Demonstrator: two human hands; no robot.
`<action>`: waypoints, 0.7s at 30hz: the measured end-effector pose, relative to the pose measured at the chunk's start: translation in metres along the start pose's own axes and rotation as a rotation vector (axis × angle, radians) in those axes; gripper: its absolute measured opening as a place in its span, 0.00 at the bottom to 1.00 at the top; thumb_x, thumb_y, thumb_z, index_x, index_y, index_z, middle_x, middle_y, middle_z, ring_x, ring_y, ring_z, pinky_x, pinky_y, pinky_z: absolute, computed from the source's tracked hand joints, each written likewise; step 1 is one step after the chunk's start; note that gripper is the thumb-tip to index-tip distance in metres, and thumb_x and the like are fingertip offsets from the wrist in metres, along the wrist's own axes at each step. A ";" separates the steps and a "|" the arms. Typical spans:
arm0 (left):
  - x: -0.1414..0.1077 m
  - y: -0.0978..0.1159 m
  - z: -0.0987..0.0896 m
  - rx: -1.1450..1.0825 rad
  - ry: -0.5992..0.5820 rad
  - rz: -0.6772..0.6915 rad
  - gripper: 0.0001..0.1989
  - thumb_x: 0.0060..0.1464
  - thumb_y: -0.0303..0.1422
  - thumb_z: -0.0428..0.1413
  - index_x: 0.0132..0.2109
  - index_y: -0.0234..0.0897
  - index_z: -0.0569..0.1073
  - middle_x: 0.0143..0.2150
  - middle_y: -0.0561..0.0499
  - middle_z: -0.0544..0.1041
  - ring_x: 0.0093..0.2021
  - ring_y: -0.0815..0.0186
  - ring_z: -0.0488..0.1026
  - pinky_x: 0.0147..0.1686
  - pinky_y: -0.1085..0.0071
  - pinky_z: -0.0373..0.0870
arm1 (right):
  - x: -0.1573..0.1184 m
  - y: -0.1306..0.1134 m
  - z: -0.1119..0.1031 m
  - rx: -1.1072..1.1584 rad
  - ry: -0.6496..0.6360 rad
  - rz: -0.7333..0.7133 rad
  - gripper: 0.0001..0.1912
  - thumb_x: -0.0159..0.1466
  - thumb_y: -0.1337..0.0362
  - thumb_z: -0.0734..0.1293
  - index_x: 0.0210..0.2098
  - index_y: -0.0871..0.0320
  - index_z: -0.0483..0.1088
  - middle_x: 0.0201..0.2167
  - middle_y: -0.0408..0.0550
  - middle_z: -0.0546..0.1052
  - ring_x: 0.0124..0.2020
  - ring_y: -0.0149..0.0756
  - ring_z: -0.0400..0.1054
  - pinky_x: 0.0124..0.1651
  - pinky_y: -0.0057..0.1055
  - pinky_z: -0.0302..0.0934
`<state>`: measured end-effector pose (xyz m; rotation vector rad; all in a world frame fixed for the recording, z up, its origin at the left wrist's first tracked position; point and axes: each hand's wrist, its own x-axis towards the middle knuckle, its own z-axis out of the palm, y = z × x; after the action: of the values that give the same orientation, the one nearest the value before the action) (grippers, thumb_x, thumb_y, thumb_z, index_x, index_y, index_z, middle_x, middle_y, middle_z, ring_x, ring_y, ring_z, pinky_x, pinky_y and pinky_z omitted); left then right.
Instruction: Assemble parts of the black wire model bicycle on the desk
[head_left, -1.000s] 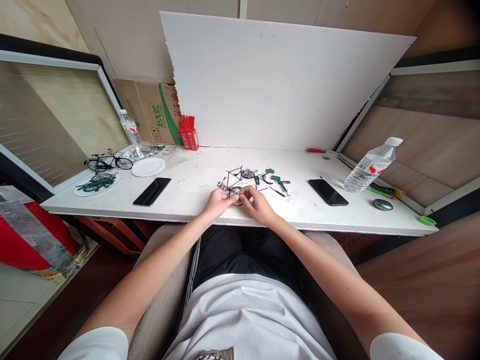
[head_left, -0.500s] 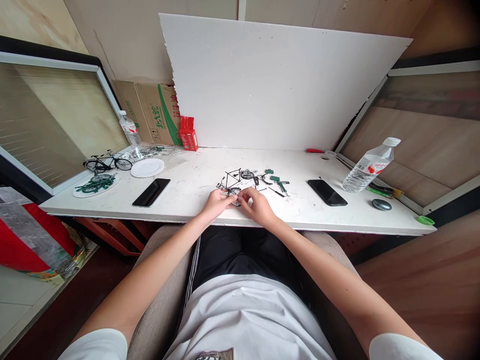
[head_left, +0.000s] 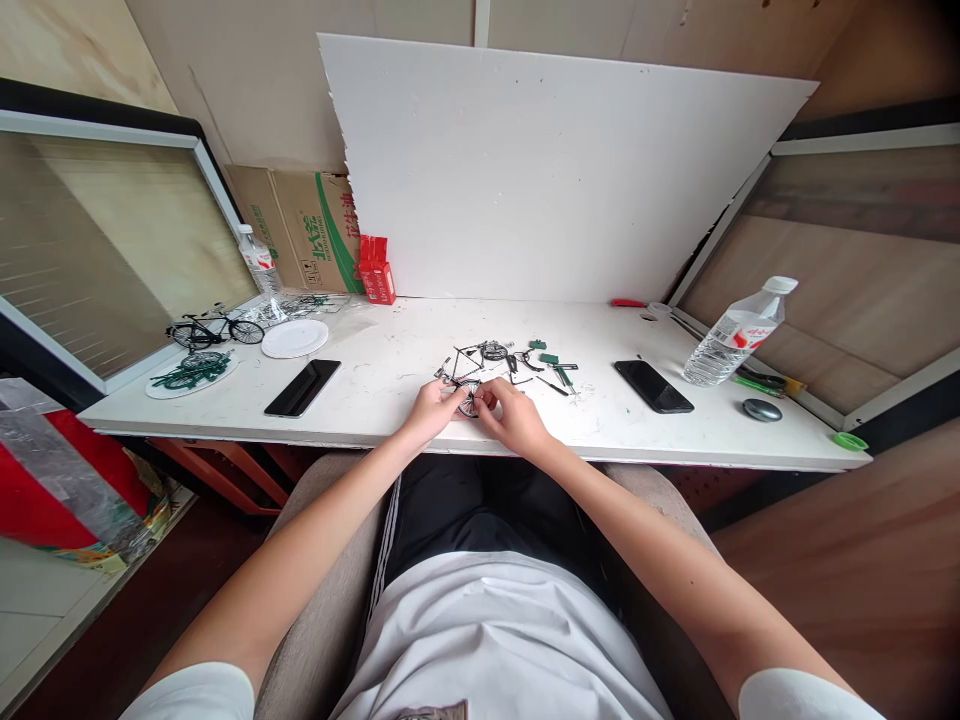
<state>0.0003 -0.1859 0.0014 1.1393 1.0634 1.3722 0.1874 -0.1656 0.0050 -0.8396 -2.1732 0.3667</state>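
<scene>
I saw the left hand [head_left: 433, 410] pinch a little wheel [head_left: 468, 403] near the front of the table [head_left: 360, 420]; the right hand [head_left: 514, 416] curled nearly closed beside it, its hold, if any, unclear to me

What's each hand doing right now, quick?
Left hand: closed, pinching the small spoked wheel assembly.
Right hand: fingers curled at the wheel's right side; can't tell whether it grips anything.
</scene>
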 end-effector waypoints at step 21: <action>0.002 -0.003 -0.001 -0.013 -0.066 0.033 0.21 0.55 0.40 0.70 0.50 0.31 0.77 0.43 0.40 0.85 0.39 0.60 0.82 0.41 0.66 0.80 | 0.001 0.005 0.003 -0.047 0.097 -0.090 0.04 0.73 0.59 0.66 0.44 0.51 0.68 0.44 0.53 0.72 0.48 0.50 0.66 0.52 0.47 0.65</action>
<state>-0.0001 -0.1840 -0.0014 1.1894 0.9917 1.3562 0.1868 -0.1614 0.0017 -0.7665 -2.1281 0.2262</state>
